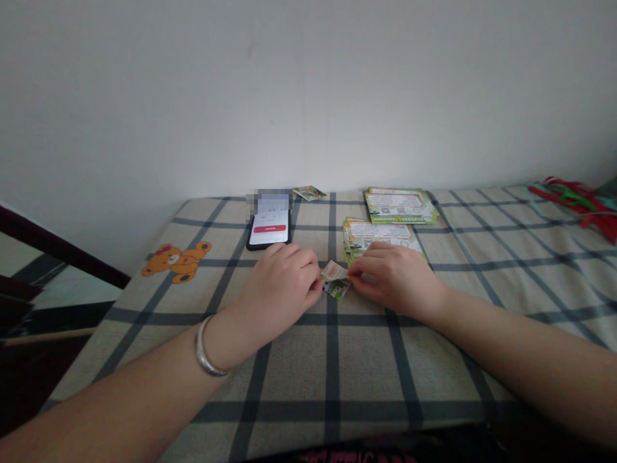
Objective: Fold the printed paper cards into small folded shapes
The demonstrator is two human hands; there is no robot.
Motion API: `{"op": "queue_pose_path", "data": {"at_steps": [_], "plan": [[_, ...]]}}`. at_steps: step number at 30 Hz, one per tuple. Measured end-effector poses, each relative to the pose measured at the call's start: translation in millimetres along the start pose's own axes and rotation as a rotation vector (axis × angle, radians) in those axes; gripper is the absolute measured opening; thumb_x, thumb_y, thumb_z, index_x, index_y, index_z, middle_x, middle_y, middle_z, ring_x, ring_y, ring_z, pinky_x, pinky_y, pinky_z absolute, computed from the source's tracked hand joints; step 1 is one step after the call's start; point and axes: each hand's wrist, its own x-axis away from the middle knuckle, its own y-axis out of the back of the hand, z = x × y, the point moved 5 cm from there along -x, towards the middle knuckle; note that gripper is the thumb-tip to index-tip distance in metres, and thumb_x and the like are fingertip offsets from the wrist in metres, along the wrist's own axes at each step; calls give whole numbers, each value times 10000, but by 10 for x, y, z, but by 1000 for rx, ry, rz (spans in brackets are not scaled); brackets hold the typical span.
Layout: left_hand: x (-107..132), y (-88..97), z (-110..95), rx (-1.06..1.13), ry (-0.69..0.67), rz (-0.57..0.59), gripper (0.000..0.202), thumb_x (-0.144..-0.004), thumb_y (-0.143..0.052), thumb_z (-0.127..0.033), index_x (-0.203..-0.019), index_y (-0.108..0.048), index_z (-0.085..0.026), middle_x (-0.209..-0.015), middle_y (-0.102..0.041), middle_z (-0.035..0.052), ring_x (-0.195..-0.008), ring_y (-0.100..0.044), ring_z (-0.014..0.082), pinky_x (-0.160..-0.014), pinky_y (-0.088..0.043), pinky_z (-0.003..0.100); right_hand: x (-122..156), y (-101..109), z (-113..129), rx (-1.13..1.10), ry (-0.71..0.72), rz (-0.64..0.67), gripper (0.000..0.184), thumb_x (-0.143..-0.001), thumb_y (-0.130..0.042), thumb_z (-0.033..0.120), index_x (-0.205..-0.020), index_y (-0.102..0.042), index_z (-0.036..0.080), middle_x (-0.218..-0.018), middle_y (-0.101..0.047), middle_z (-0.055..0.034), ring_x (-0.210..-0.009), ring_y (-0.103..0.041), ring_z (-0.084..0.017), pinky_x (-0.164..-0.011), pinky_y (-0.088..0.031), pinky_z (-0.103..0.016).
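Note:
Between my hands is a small folded paper leaflet [336,289], printed green and white, just above or on the checked cloth. My left hand [290,275] pinches its left side, the fingers curled and the tips partly hidden. On the other side my right hand [389,276] pinches the right edge between thumb and forefinger. A stack of green-bordered printed sheets [354,231] lies just beyond my right hand and is partly covered by it. A second stack of the same sheets [400,202] lies farther back.
A phone [270,235] with a lit screen stands beyond my left hand. Beside it lies a small folded paper piece [309,193]. An orange bear cutout [177,262] is at the left. Red and green cords [578,202] lie far right. A wall [308,96] rises behind the table.

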Motion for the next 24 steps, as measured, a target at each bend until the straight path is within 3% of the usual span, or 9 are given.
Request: {"op": "queue_pose_path", "data": {"at_steps": [4, 10, 17, 24], "plan": [[-3, -17, 18, 39, 44, 27, 131, -835, -579, -233, -749, -649, -162, -799, -624, 46, -797, -553, 217, -724, -415, 369, 2, 8, 32, 27, -35, 3, 127, -823, -610, 254, -739, -696, 215, -681, -652, -13, -726, -569, -181, -594, -361, -294], [11, 6, 34, 102, 107, -31, 135, -830, -582, -244, -730, -645, -179, -782, -629, 29, -790, -546, 203, -767, -393, 388, -19, -41, 10, -10, -51, 4, 154, -821, -592, 226, -696, -680, 205, -685, -648, -23, -762, -545, -192, -638, -382, -305], [6, -40, 80, 176, 150, -16, 215, -884, -561, -303, -745, -674, -184, -812, -646, 33, -821, -558, 213, -782, -381, 404, -64, -77, -39, -76, -67, 48, 181, -862, -535, 221, -742, -665, 184, -746, -645, -42, -783, -544, -188, -711, -412, -312], [-14, -129, 140, 245, 153, 12, 204, -883, -587, -290, -745, -675, -169, -809, -634, 34, -810, -557, 192, -745, -412, 356, -92, -133, -82, -117, -157, 88, 195, -856, -506, 219, -703, -618, 177, -729, -633, -44, -769, -541, -182, -732, -411, -311]]}}
